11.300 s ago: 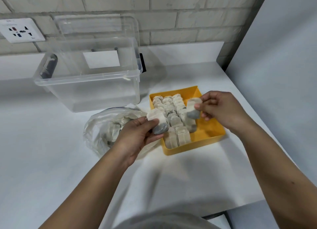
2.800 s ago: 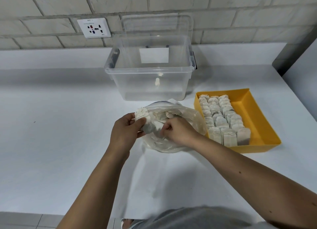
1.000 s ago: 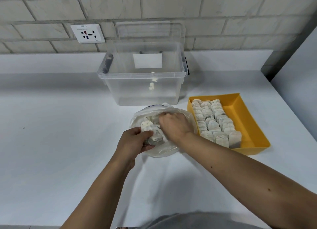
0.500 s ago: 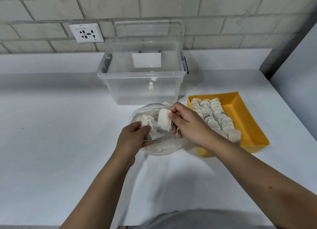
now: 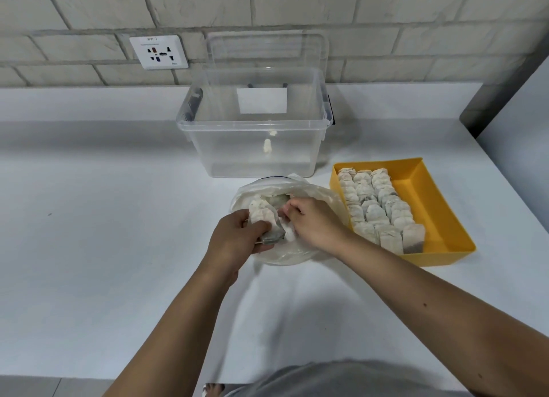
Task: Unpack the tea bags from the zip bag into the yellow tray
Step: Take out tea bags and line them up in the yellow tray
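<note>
While both hands work at the middle of the worktop (image 5: pixel 104 248), I can read the left one clearly and the right one only in part. The left hand (image 5: pixel 237 236) grips a bunch of tea bags (image 5: pixel 264 218), thumb and curled fingers closed round their lower ends, so that the bags stand up out of the fist at the near left side of the zip bag (image 5: pixel 323 197). The right hand (image 5: pixel 315 221) reaches into the mouth of that bag with its fingers (image 5: pixel 292 211) curled among the tea bags there. I cannot tell whether they have hold of one.

The zip bag is clear plastic, crumpled and open, lying flat on the worktop just in front of a clear storage box (image 5: pixel 255 147). The box stands toward the back edge, and its lid (image 5: pixel 267 49) leans upright behind it against the brick wall, beside a wall socket (image 5: pixel 159 52).

The yellow tray (image 5: pixel 427 194) sits near the right edge of the worktop, just to the right of the zip bag. Rows of tea bags (image 5: pixel 374 206) stand packed along its left side, running from its far end to its near end, while its right side is bare yellow.
</note>
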{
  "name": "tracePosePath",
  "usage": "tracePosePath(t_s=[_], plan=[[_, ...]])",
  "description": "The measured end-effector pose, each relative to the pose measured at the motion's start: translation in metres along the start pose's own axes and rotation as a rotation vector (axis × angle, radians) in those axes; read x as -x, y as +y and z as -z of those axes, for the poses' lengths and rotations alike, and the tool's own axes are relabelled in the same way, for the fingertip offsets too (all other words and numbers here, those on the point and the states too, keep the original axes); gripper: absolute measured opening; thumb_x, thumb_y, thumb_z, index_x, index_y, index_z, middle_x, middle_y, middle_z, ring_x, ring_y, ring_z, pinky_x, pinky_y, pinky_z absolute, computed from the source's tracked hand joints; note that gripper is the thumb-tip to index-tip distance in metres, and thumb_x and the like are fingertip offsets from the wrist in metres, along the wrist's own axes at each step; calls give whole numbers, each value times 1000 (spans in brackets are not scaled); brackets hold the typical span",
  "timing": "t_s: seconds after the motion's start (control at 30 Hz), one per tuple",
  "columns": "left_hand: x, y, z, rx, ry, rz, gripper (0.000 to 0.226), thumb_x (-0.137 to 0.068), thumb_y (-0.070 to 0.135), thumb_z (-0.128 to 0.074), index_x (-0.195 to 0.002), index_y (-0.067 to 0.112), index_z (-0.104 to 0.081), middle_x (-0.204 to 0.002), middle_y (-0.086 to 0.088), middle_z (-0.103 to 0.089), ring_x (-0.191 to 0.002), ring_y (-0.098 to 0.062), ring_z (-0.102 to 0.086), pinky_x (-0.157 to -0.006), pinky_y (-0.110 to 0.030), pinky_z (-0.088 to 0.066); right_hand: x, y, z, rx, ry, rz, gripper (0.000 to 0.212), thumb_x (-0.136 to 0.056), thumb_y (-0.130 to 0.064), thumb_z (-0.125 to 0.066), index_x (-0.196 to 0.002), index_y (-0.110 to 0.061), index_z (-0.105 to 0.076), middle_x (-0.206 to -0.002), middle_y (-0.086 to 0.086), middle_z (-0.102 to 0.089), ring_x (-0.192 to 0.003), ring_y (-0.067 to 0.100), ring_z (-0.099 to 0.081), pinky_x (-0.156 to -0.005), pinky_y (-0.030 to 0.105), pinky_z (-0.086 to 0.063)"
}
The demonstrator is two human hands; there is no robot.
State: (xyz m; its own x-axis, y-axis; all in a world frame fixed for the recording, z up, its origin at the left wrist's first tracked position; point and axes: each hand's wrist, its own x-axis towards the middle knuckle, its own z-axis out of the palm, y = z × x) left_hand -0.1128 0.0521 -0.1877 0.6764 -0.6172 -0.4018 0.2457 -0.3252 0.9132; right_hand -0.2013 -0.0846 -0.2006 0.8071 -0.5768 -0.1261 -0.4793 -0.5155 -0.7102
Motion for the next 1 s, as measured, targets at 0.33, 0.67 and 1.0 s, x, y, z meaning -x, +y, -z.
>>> tracePosePath(t_s=[0.33,0.67,1.0], plan=[[-6,-3,3,-104,-4,7,26,-88,2,-63,-107,-16,-59,-99,-28,-65,-85,-36,-71,-66,-26,-61,-22,14,0,577,182,-16,21,-92,-13,-51,-109,-13,-64,-101,9,-70,-93,29,-65,-72,31,-46],[-5,-1,6,-80,7,28,19,-90,4,-62,-103,-10,-65,-106,-30,-67,-94,-38,-71,-69,-27,-62,-24,16,-12,738,133,104,18,-88,-10,-51,-90,-11,-69,-87,12,-72,-79,31,-68,-55,31,-42],[-2,2,5,-141,50,-67,19,-93,7,-55,-98,-9,-64,-97,-32,-63,-95,-43,-68,-64,-27,-61,29,-25,47,-345,-33,-184,16,-89,-15,-51,-76,-10,-57,-60,3,-57,-49,21,-58,-51,31,-48]])
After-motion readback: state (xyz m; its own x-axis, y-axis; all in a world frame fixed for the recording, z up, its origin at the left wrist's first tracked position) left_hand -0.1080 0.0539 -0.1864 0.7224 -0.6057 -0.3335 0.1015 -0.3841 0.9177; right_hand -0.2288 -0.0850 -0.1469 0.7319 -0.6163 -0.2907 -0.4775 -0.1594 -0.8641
